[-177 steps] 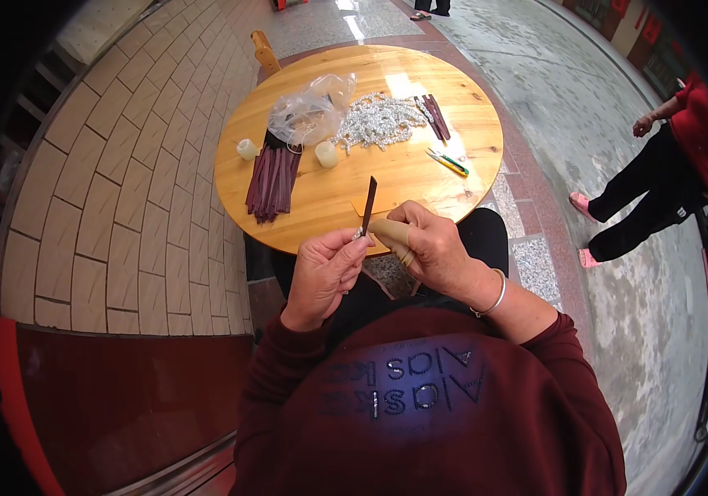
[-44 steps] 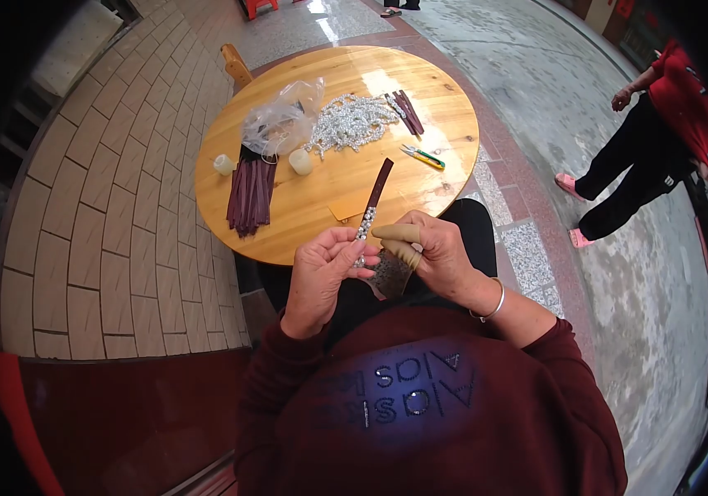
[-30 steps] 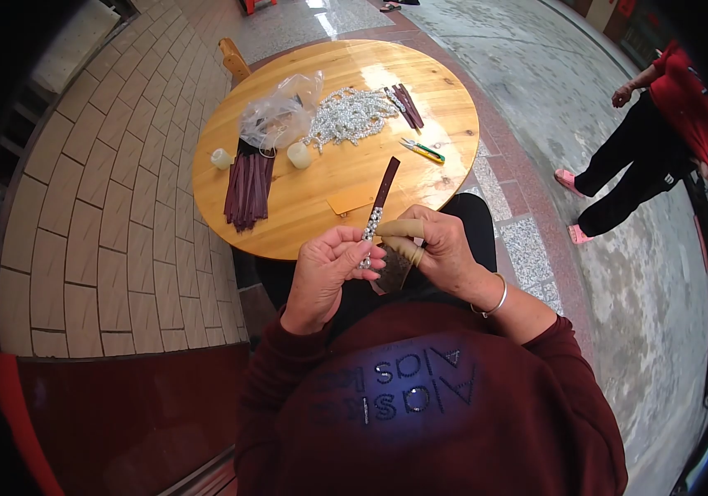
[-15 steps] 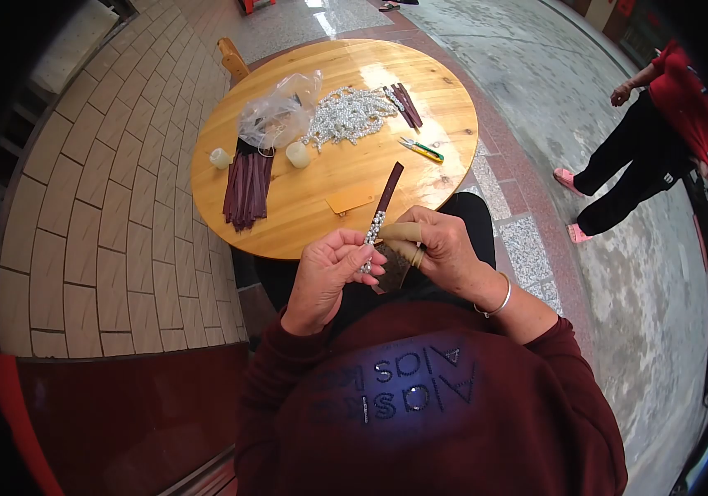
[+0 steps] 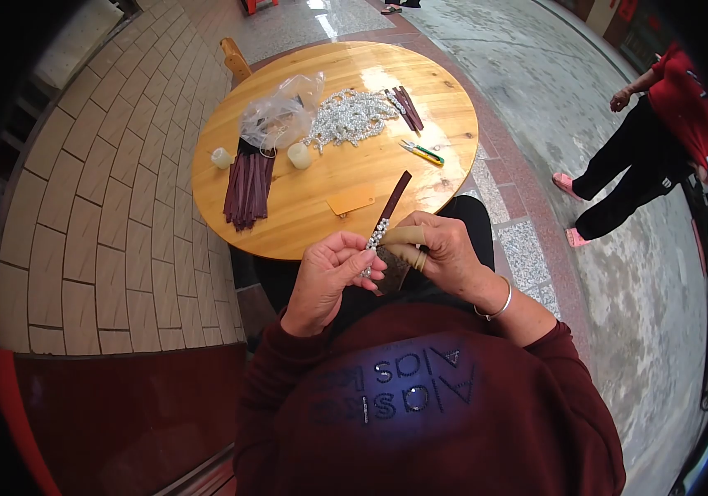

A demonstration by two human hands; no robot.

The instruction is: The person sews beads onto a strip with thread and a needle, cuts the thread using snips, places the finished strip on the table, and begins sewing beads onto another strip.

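My left hand [image 5: 327, 277] pinches a dark maroon strip [image 5: 399, 193] near its lower end, between thumb and fingers. Silvery beads [image 5: 378, 232] cover the lower part of the strip, while its bare end points up and away over the table edge. Close to the beaded edge, my right hand [image 5: 446, 255] has its fingers pressed together. Tan covers [image 5: 404, 236] sheathe some of those fingertips. Anything they grip is too small to make out. A bracelet [image 5: 498, 302] circles the right wrist.
The round wooden table [image 5: 304, 227] holds bead strings [image 5: 350, 117], a plastic bag [image 5: 275, 122], a bundle of maroon strips [image 5: 248, 190], two pale spools [image 5: 299, 155], thread snips [image 5: 422, 152], partly beaded strips [image 5: 404, 110] and an orange card [image 5: 351, 199]. Another person [image 5: 635, 145] stands at right.
The strip's bare end has tilted slightly to the right. My right fingers have shifted a little along the beaded edge; the left hand keeps its pinch.
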